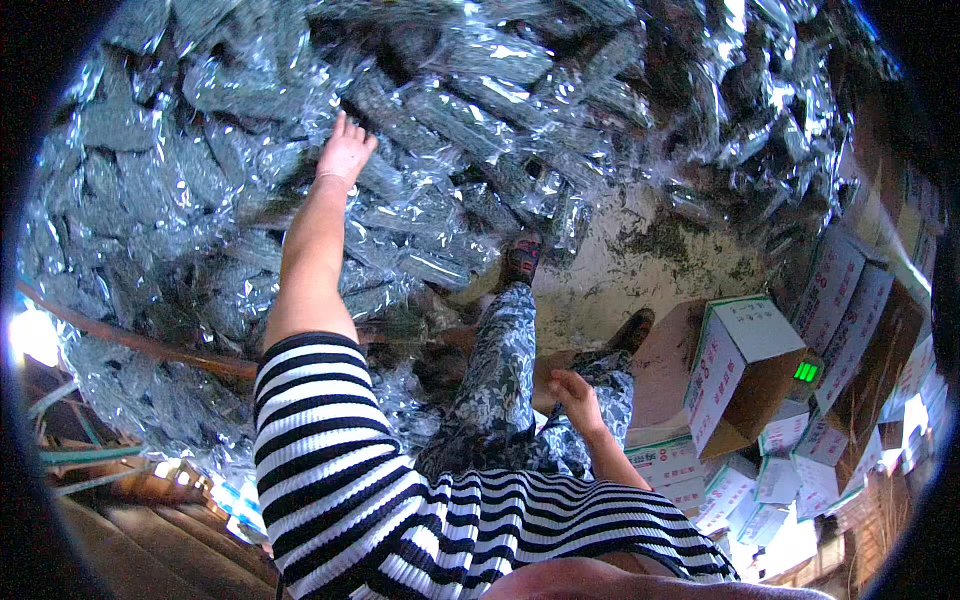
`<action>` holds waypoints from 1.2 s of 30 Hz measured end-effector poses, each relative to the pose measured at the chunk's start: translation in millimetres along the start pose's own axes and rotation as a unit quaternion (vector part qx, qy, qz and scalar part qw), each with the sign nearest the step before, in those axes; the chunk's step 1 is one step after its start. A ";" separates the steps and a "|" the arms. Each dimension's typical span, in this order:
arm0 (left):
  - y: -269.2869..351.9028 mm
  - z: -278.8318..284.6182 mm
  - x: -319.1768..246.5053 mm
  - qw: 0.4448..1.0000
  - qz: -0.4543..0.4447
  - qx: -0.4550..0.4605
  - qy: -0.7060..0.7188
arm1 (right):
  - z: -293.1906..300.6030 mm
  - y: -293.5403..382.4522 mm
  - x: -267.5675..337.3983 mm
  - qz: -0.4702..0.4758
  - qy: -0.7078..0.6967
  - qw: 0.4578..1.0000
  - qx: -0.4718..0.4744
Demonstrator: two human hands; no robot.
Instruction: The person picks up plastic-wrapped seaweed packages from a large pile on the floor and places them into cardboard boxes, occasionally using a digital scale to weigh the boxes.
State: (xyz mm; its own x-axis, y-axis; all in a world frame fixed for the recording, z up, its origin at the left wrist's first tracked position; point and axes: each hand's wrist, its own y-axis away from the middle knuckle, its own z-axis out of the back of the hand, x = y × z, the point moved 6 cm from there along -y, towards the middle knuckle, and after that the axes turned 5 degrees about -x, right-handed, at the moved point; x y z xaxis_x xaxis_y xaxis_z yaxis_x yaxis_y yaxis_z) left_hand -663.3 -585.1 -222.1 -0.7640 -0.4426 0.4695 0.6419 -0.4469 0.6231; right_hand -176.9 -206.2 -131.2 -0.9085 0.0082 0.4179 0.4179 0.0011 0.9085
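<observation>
My left hand [347, 150] is stretched out over a large heap of dark, elongated packs in shiny clear plastic wrap [457, 124]. Its fingers are spread, with nothing seen between them; whether the fingertips touch a pack cannot be told. Close to my right thigh, my right hand [576, 397] hangs with its fingers loosely curled, and no object shows in it. What the packs contain is unclear through the glare of the plastic.
White printed cardboard boxes [757, 330] stand and lie at the right, one open towards me. Worn, stained floor [637, 240] shows between them and the heap. My shoe [523, 257] is at the heap's edge. A reddish-brown bar or hose [150, 345] crosses the left side.
</observation>
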 end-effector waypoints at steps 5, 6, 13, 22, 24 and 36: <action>73.4 61.2 -6.5 0.940 0.021 0.072 0.332 | -7.1 -3.6 75.0 0.021 0.055 0.998 -0.038; 87.5 63.1 -4.4 0.936 0.000 0.084 0.341 | -5.5 -5.3 75.1 0.013 0.049 0.998 -0.035; 135.2 -21.9 52.5 0.978 -0.079 0.181 0.061 | -8.8 -9.8 57.8 -0.016 -0.008 1.000 -0.006; 174.8 19.9 45.5 0.954 0.023 0.138 0.265 | -35.0 -14.8 91.7 -0.044 0.024 0.997 0.052; 179.8 60.5 39.3 0.901 0.098 0.061 0.418 | -64.5 -20.5 127.6 0.011 -0.020 0.996 0.084; 199.3 217.8 -70.1 0.540 -0.072 -0.167 0.822 | -144.4 -11.0 252.4 -0.015 -0.269 0.941 0.205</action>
State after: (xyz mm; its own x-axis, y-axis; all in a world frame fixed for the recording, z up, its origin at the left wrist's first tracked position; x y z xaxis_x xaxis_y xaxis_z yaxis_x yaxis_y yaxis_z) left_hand -496.2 -473.8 5.4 0.1071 -0.3543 -0.9290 0.7694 -0.5623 0.3031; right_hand -411.8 -348.6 -35.0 -0.8308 0.5067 0.2302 0.4607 0.3941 0.7953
